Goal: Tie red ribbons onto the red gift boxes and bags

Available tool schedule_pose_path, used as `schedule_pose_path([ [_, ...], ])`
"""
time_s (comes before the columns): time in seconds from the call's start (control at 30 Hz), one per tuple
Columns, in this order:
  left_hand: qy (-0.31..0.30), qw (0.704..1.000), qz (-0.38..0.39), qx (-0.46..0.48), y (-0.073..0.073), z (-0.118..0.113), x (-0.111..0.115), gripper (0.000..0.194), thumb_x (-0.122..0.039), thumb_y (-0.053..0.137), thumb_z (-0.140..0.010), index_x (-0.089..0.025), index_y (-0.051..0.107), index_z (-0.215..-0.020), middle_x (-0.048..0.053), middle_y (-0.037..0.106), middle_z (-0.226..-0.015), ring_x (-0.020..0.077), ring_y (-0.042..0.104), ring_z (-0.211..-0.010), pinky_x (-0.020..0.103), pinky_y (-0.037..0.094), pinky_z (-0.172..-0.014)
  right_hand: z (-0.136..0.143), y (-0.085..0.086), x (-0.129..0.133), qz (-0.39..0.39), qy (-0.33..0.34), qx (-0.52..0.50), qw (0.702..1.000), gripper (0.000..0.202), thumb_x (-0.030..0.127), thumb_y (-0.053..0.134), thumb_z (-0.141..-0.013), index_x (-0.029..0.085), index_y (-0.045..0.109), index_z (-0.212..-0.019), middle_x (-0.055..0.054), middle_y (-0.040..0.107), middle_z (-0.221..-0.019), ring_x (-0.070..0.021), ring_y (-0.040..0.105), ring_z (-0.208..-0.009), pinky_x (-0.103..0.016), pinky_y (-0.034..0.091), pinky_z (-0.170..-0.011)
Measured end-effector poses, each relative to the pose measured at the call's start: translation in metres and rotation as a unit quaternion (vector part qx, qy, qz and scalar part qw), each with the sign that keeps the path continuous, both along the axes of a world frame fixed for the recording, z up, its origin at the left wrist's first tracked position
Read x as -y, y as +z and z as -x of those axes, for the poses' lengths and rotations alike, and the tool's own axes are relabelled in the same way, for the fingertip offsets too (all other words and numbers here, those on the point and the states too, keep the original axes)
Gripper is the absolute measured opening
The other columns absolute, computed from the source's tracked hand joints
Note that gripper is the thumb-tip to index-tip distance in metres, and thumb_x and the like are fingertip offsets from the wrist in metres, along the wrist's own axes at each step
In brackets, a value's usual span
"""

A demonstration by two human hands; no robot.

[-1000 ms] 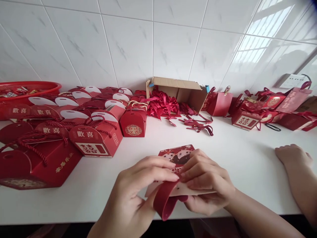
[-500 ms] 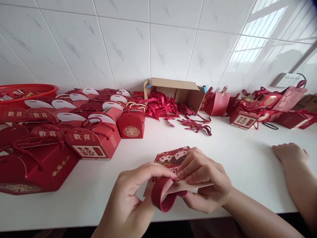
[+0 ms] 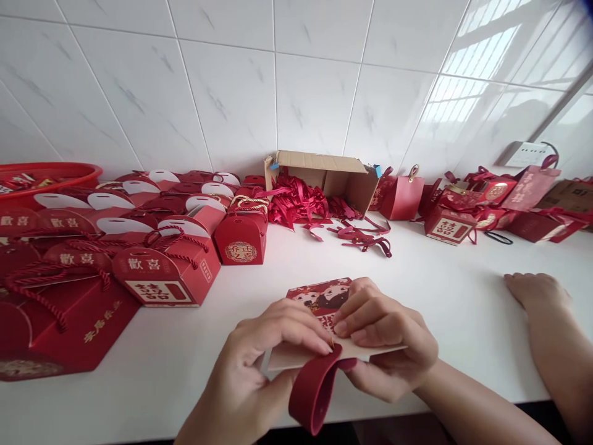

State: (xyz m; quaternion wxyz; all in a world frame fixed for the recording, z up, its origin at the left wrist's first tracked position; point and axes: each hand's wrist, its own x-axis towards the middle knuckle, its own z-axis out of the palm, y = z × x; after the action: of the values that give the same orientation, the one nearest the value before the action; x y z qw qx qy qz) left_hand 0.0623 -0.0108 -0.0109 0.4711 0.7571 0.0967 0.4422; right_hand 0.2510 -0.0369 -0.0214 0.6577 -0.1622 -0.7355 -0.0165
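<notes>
A flat red printed card [image 3: 320, 295] with a pale underside lies between my hands near the front edge of the white table. My right hand [image 3: 386, 340] is closed on the card's right part, fingers on top and thumb below. A dark red strap [image 3: 312, 392] forms a loop that hangs from the card's near edge. The fingertips of my left hand [image 3: 266, 355] press at the strap's upper end, beside a small gold-coloured piece; its thumb is behind the loop.
Red gift boxes [image 3: 160, 272] fill the left, before a red basin [image 3: 55, 185]. Red ribbons [image 3: 296, 201] spill from a cardboard box [image 3: 319, 162] at the wall. More red boxes [image 3: 449, 225] stand at the right, with another person's hand [image 3: 540, 290] nearer on the table [image 3: 445, 296].
The strap's loop has dropped and turned, and now hangs lower. My left fingers have shifted onto the strap's upper end. The view has moved slightly.
</notes>
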Motion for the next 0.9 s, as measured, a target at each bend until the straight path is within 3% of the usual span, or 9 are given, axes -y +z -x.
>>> schedule_pose_path([
  [0.17,0.036,0.997,-0.047,0.047,-0.0044,-0.0095,-0.0049,0.019,-0.007,0.060,-0.085,-0.022,0.069,-0.092,0.004,0.071,-0.088,0.0177,0.065,-0.088,0.032,0.049,-0.089,-0.0041,0.0035,-0.0010,0.047,0.015,0.031,0.998,0.018,0.006,0.066,-0.071,0.013,0.059,-0.086,-0.008,0.064,-0.072,-0.0181,0.064,-0.063,-0.035,0.051,-0.058],
  [0.37,0.051,0.994,-0.091,0.031,-0.0027,-0.0056,-0.0047,0.023,-0.003,0.060,-0.083,-0.021,0.068,-0.095,0.006,0.071,-0.086,0.0190,0.066,-0.084,0.035,0.051,-0.084,-0.0070,0.0061,0.0018,0.088,0.002,0.088,0.992,0.033,0.011,0.059,-0.080,0.011,0.061,-0.113,-0.010,0.068,-0.082,-0.0177,0.060,-0.067,-0.037,0.052,-0.062],
  [0.63,0.064,0.992,-0.109,0.010,0.0004,-0.0052,-0.0050,0.022,-0.003,0.059,-0.083,-0.021,0.068,-0.092,0.006,0.070,-0.083,0.0183,0.065,-0.081,0.034,0.051,-0.085,-0.0056,0.0078,0.0012,0.096,0.005,0.103,0.990,0.026,0.016,0.057,-0.085,0.013,0.065,-0.110,-0.009,0.065,-0.080,-0.0179,0.061,-0.068,-0.036,0.052,-0.062],
  [0.9,0.059,0.991,-0.116,0.009,-0.0012,-0.0043,-0.0051,0.025,-0.001,0.059,-0.083,-0.021,0.067,-0.095,0.005,0.070,-0.087,0.0171,0.065,-0.084,0.033,0.050,-0.087,-0.0068,0.0021,0.0010,0.098,0.014,0.084,0.992,0.028,0.011,0.058,-0.081,0.011,0.063,-0.109,-0.011,0.064,-0.083,-0.0192,0.060,-0.071,-0.037,0.055,-0.062],
])
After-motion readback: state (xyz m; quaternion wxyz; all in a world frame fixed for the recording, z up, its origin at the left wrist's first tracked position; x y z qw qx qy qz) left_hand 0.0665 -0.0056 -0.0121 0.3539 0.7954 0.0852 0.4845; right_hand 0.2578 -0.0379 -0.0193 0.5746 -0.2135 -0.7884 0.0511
